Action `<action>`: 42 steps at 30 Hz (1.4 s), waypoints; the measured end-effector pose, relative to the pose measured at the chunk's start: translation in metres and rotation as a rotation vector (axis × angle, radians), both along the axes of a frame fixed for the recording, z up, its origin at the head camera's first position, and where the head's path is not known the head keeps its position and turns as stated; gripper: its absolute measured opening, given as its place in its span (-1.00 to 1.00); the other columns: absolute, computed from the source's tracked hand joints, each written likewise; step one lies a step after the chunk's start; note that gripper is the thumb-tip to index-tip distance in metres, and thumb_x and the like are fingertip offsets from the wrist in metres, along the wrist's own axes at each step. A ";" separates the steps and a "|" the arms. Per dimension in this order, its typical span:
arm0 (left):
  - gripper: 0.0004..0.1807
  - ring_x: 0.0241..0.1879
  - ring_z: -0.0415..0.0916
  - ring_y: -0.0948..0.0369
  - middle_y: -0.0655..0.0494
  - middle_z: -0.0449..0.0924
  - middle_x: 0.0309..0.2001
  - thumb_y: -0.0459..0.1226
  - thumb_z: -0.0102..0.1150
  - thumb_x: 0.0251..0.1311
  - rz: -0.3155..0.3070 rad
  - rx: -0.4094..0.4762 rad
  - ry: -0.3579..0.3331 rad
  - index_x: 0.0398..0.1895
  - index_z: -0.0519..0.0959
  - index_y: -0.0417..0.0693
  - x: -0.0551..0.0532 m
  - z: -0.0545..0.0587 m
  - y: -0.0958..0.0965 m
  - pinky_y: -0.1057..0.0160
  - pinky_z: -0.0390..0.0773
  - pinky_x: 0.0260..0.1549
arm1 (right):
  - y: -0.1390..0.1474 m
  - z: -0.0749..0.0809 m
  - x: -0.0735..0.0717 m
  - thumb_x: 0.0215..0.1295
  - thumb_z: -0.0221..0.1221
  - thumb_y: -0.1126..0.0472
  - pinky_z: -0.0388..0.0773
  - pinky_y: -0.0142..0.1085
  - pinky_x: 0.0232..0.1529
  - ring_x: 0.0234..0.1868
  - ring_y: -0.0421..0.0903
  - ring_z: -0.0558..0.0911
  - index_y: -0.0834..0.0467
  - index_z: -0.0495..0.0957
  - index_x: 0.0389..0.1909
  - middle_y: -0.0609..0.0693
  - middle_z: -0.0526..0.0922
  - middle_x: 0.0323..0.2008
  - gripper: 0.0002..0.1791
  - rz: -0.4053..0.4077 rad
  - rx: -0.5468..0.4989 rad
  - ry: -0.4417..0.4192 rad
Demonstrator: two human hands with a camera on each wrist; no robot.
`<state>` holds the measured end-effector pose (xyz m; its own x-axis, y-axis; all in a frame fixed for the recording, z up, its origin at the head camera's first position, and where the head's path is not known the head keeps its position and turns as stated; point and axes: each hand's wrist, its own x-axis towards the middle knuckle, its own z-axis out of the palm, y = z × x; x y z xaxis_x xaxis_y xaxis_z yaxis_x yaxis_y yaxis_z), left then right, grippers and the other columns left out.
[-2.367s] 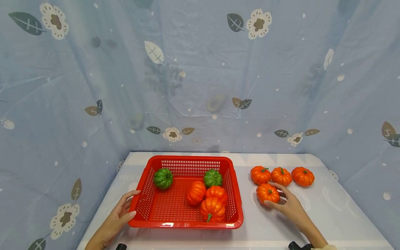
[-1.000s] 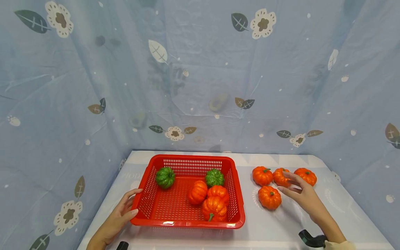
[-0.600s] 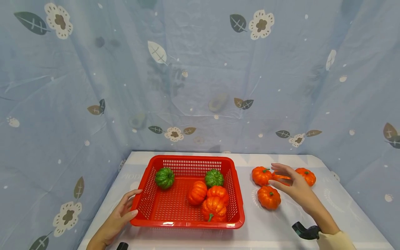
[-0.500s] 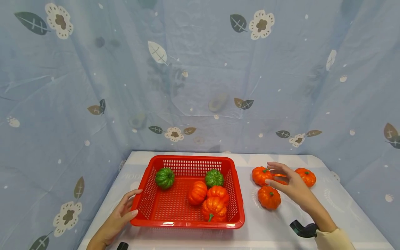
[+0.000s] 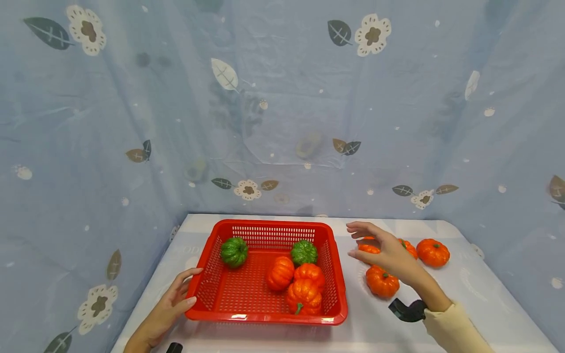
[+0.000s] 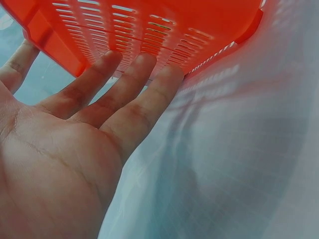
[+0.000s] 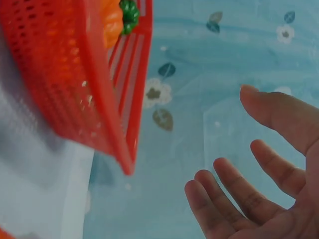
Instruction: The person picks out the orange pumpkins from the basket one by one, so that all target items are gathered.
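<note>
In the head view, a red perforated plastic basket sits on the table. It holds two small green pumpkins and three orange pumpkins. At its left side my left hand touches the rim and outer wall; the left wrist view shows its fingers extended against the slotted wall. My right hand hovers right of the basket with nothing in it, fingers spread and apart from the rim in the right wrist view. Beneath and behind it are several orange pumpkins, two partly hidden.
A white patterned cloth covers the table. Blue floral curtain encloses the back and both sides. One orange pumpkin lies farthest right. Black straps or mounts show at both wrists.
My right hand has let go of the front loose pumpkin, drawn back to the right, then moved left above the loose pumpkins towards the basket. My left hand stays at the basket.
</note>
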<state>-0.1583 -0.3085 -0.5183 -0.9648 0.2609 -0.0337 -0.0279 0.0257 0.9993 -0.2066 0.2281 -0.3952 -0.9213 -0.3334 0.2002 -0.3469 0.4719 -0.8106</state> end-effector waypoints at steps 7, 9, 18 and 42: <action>-0.34 0.20 0.49 -0.01 -0.42 0.09 0.45 -0.34 0.04 0.46 0.003 -0.002 -0.006 0.54 0.07 0.04 0.001 0.001 0.000 0.07 0.68 -0.03 | -0.032 0.003 -0.009 0.20 0.47 -0.04 0.58 -0.11 0.20 0.23 0.05 0.57 -0.11 0.48 0.33 -0.09 0.57 0.24 -0.32 0.163 0.025 0.020; -0.34 0.19 0.50 0.02 -0.43 0.09 0.45 -0.34 0.03 0.46 0.000 -0.003 -0.002 0.54 0.07 0.03 0.001 0.002 0.000 0.07 0.68 -0.03 | -0.040 0.003 -0.013 0.22 0.46 -0.02 0.54 -0.03 0.23 0.24 0.01 0.55 -0.15 0.48 0.32 -0.15 0.57 0.22 -0.35 0.228 0.042 0.039; -0.32 0.21 0.49 0.01 -0.39 0.12 0.47 -0.27 0.10 0.44 0.025 -0.048 -0.003 0.54 0.09 0.05 -0.001 0.003 0.002 0.07 0.68 -0.03 | -0.074 0.005 -0.024 0.29 0.41 -0.03 0.58 -0.10 0.15 0.13 -0.16 0.57 -0.16 0.52 0.28 -0.24 0.56 0.21 -0.45 0.514 0.199 0.044; -0.30 0.24 0.46 -0.09 -0.38 0.11 0.48 -0.27 0.13 0.42 0.034 -0.042 -0.020 0.54 0.09 0.06 0.001 0.002 0.001 0.05 0.68 -0.03 | -0.112 -0.008 -0.029 0.06 0.57 0.17 0.37 -0.20 0.35 0.35 -0.24 0.34 -0.14 0.54 0.30 -0.34 0.47 0.26 -0.26 0.773 0.557 -0.161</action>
<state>-0.1577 -0.3078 -0.5160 -0.9720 0.2263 -0.0634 -0.0497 0.0658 0.9966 -0.2355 0.1159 -0.4028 -0.4103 -0.8680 -0.2796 -0.6272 0.4912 -0.6045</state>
